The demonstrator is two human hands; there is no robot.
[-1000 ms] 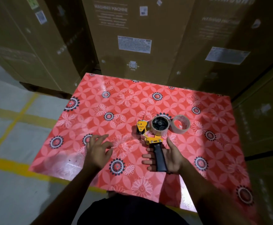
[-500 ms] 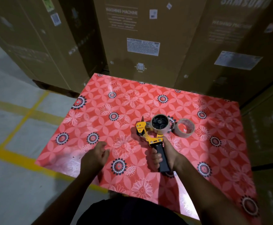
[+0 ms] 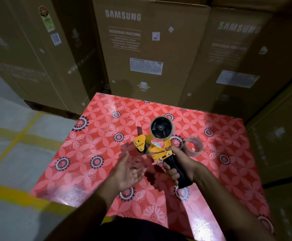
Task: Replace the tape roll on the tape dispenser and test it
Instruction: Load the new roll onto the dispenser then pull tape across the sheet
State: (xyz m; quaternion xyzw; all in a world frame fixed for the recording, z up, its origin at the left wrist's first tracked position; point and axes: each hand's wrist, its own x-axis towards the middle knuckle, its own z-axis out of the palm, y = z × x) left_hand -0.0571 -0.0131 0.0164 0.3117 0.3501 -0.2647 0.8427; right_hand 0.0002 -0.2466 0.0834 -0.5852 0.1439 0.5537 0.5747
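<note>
My right hand (image 3: 180,164) grips the black handle of the yellow tape dispenser (image 3: 154,146) and holds it lifted above the table, head pointing away from me. A nearly used-up roll (image 3: 161,128) sits on its black hub. My left hand (image 3: 127,173) hovers just left of the dispenser, palm up with fingers apart and blurred, holding nothing. A separate clear tape roll (image 3: 193,146) lies on the red floral table (image 3: 93,145) just right of the dispenser.
Tall brown washing-machine cartons (image 3: 150,49) stand close behind the table and along its right side. Left of the table is grey floor with yellow lines (image 3: 11,136).
My right hand closed on the handle and raised the dispenser off the table. My left hand left the table surface and moved right toward the dispenser, turning palm up.
</note>
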